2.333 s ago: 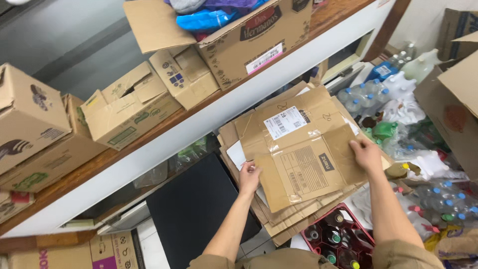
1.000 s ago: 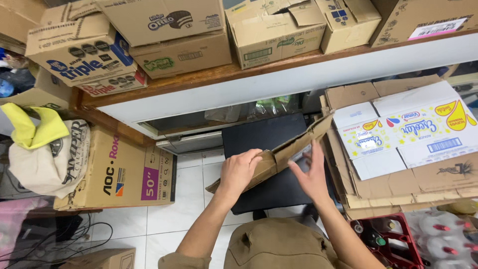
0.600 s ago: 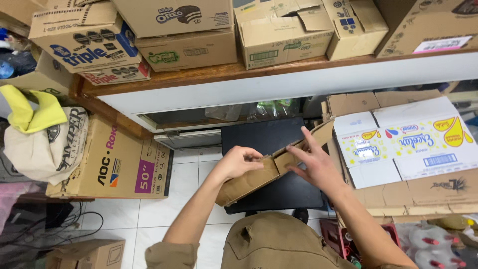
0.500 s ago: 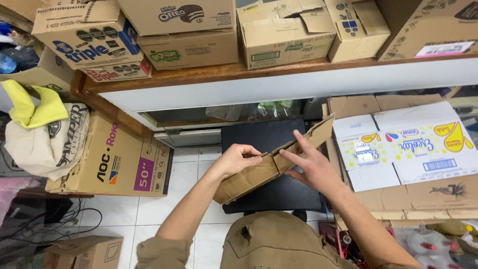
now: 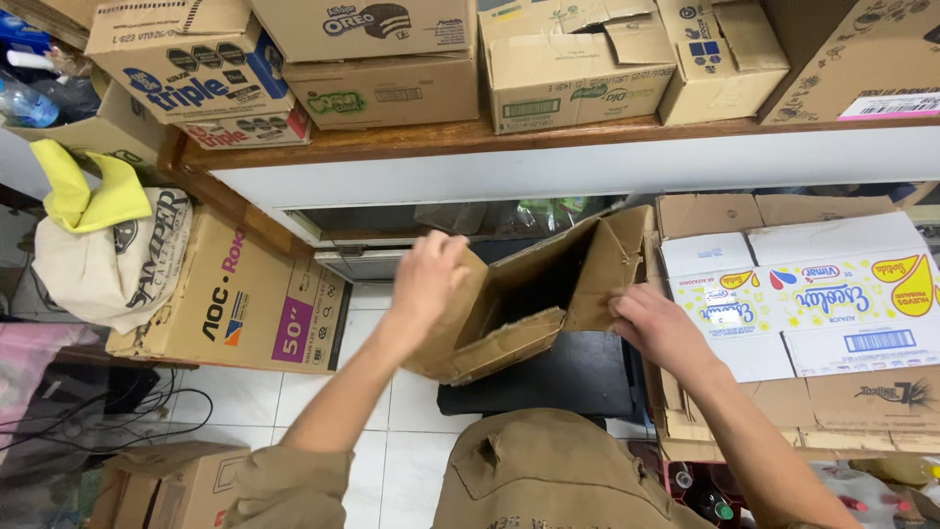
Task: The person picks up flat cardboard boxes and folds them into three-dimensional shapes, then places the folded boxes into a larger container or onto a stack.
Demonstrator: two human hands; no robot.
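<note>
The left hand (image 5: pixel 428 279) has its fingers curled over the left wall of a brown cardboard box (image 5: pixel 534 294), clamped on it. The right hand (image 5: pixel 658 328) pinches the box's right flap between thumb and fingers. The half-opened box hangs in the air above a black chair seat (image 5: pixel 548 377), below the wooden shelf's (image 5: pixel 441 142) front edge, just left of a stack of flattened cartons (image 5: pixel 803 313).
</note>
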